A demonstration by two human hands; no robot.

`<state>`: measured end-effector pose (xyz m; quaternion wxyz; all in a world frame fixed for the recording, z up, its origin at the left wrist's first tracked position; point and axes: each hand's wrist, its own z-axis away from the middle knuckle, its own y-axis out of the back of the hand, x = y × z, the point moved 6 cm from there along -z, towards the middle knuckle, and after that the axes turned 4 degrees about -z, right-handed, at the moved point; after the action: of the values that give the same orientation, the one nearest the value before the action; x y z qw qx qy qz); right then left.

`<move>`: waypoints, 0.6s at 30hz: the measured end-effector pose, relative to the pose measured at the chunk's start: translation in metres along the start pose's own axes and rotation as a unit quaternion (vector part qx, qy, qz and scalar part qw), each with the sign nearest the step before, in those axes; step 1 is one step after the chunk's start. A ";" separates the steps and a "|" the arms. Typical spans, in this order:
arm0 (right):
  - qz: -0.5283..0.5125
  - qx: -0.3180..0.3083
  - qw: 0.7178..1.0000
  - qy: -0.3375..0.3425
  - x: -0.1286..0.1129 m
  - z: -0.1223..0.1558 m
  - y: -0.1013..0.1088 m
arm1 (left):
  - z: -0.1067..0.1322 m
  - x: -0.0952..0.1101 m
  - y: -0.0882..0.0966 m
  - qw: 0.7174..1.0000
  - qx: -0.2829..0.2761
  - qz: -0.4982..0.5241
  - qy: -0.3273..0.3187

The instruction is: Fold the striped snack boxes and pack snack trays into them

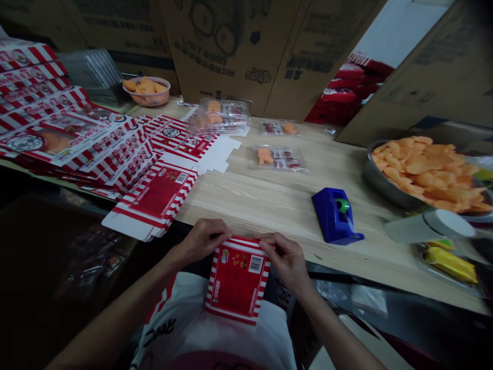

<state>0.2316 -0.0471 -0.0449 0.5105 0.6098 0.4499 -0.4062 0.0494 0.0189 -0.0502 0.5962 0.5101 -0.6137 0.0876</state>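
Left hand (202, 240) and right hand (285, 262) clamped on the top end of a red-and-white striped cardboard box (236, 288), held just off the near edge of a wooden table (246, 205), blue tape dispenser (336, 216) on the table beyond the right hand

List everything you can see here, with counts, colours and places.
flat carton blanks: many, red-and-white, table left
folded carton: one, red-and-white, held below table edge
plastic trays: stack, clear, back left
basket of orange crisps: one, pink, back left
sealed crisp packs: several, clear and orange, mid-table
tape dispenser: one, blue, table centre-right
steel bowl of crisps: one, silver, table right
wooden table: one, beige, ahead
cardboard boxes: several, brown, behind table
left hand: one, bare, on carton
right hand: one, bare, on carton
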 end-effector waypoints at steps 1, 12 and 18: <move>0.002 0.006 1.000 0.024 0.000 0.004 -0.001 | 0.003 0.001 -0.001 1.000 0.010 0.003 -0.017; -0.034 0.063 0.997 0.013 0.009 0.030 0.010 | 0.029 -0.030 -0.037 0.921 0.146 0.306 0.195; 0.107 0.423 0.900 -0.009 0.024 0.029 0.174 | 0.011 -0.035 -0.019 0.917 0.161 0.272 0.244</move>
<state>0.4045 -0.0851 -0.0275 0.2494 0.8092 0.1630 -0.5064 0.0482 0.0201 -0.0911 0.5901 0.3751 -0.5419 0.4663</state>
